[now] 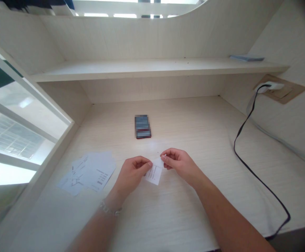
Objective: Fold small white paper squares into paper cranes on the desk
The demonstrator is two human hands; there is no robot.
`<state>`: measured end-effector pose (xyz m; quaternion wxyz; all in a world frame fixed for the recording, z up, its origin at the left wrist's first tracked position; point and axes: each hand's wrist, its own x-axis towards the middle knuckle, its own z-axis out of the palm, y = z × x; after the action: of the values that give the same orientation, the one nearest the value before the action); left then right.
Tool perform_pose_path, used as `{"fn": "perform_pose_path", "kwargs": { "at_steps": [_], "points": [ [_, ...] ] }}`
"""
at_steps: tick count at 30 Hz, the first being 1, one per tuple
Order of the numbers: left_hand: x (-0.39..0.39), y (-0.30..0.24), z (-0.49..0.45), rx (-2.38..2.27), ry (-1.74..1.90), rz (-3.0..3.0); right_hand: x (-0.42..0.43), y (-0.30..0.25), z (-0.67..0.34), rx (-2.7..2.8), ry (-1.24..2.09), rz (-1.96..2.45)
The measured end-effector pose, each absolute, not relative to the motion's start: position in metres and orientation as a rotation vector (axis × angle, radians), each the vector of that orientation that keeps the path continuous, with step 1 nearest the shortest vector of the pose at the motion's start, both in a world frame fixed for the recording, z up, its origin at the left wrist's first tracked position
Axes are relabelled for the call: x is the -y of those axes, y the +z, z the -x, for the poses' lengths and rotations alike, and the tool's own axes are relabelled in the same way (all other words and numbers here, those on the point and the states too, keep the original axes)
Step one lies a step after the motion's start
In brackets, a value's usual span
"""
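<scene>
Over the middle of the desk, my left hand (135, 171) pinches the left edge of a small white slip of paper (154, 173) that bears printed lines. Thumb and fingers of my right hand (178, 162) are closed on the same slip at its upper right corner. The paper looks creased or folded near its top. To the left of my left hand lies a spread of printed white papers (91, 171), overlapping one another. Beyond both hands sits a dark phone-like rectangle (142, 126), its face blurred out and its lower edge reddish.
A black cord (249, 169) runs from a wall outlet (281, 89) down the desk's right side to the front edge. A grey cable (286, 141) follows the right wall. Above the back of the desk is a shelf (152, 68) with a flat bluish item (247, 57).
</scene>
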<state>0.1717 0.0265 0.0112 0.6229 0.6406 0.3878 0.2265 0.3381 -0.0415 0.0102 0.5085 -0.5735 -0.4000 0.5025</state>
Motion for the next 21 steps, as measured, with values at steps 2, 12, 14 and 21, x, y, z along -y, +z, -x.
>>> {"fn": "perform_pose_path", "kwargs": {
  "at_steps": [2, 12, 14, 21],
  "points": [
    [-0.029, 0.011, -0.17, -0.893, 0.538, -1.439, 0.041, 0.009, -0.333, 0.912, 1.291, 1.302],
    [-0.03, 0.018, -0.16, -0.678, 0.658, -1.474, 0.047, 0.012, -0.331, 0.769, 1.468, 1.187],
    [-0.029, 0.019, -0.161, -0.666, 0.684, -1.513, 0.047, 0.011, -0.331, 0.79, 1.525, 1.186],
    [-0.036, 0.014, -0.161, -0.881, 0.534, -1.442, 0.041, 0.011, -0.338, 0.873, 1.253, 1.324]
  ]
}}
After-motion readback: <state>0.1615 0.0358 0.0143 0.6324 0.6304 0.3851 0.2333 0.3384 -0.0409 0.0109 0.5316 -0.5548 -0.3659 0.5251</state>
